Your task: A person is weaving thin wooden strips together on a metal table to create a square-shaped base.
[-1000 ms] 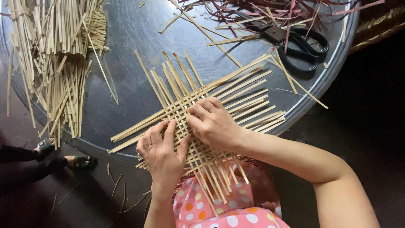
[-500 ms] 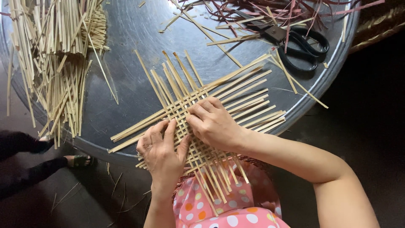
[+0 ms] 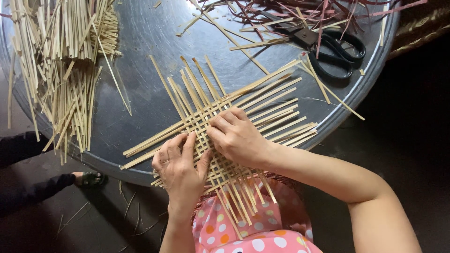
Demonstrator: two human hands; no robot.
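While both hands press flat, ungripping, woven strip mat, long strips angled upper-right, crossing strips upper-left

sandalled foot shifted right | dark sleeve perhaps rose | hands unmoved

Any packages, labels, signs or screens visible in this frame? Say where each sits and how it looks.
None in view. The round dark metal table holds only a woven mat of pale strips under both hands, loose pale strips, dark red strips and black scissors.
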